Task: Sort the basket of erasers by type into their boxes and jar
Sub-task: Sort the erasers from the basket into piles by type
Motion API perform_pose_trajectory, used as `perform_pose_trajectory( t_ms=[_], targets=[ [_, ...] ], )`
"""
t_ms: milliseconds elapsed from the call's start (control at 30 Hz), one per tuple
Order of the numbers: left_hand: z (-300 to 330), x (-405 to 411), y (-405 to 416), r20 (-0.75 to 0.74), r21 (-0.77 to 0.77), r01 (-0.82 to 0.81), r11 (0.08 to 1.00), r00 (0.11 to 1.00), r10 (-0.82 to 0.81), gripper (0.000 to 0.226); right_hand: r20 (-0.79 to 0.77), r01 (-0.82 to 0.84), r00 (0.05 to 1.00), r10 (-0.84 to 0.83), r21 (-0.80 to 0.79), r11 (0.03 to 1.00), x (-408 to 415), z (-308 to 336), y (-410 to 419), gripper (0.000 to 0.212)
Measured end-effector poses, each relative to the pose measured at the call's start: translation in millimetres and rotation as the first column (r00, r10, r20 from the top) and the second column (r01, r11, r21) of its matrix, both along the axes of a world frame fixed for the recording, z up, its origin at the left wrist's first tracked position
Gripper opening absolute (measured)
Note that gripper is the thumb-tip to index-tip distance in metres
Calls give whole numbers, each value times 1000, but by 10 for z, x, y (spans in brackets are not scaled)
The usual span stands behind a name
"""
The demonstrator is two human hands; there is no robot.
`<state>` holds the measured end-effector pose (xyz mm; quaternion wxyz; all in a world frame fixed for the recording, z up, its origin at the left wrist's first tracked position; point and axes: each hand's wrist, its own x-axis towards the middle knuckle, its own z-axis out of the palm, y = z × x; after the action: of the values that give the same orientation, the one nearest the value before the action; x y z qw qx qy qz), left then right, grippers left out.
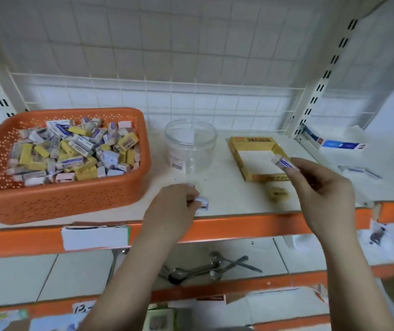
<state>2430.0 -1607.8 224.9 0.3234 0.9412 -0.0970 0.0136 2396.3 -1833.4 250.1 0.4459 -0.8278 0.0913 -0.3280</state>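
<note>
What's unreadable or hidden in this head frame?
- Left hand: fingers cover most of the small eraser it holds.
- Yellow box: print too blurred to read.
- Jar label: too small.
- Orange basket: lower eraser layers buried.

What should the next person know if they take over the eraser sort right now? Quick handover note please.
Left hand: pinches a small white eraser just above the shelf, in front of the jar.
Right hand: holds a white-and-blue eraser over the yellow box.
Orange basket: on the left, piled with mixed erasers.
Done: little; jar and yellow box both look empty. One yellow eraser lies loose in front of the box.
Left: nearly the whole basket.
</note>
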Motion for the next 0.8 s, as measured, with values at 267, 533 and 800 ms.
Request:
perform_pose_trajectory(
  t_ms=[267,533,800],
  targets=[
    [59,82,-346,119,110,-205,973,974,192,24,-90,72,993,-76,-46,996,-29,-127,-653,18],
    [-133,-38,-1018,237,93,187,978,950,-204,26,-210,369,889,-407,-198,908,190,-119,-1812,18],
    [-318,15,-1092,384,320,46,946,907,-174,43,-356,334,834,-422,-284,899,271,-194,-1957,20]
  ],
)
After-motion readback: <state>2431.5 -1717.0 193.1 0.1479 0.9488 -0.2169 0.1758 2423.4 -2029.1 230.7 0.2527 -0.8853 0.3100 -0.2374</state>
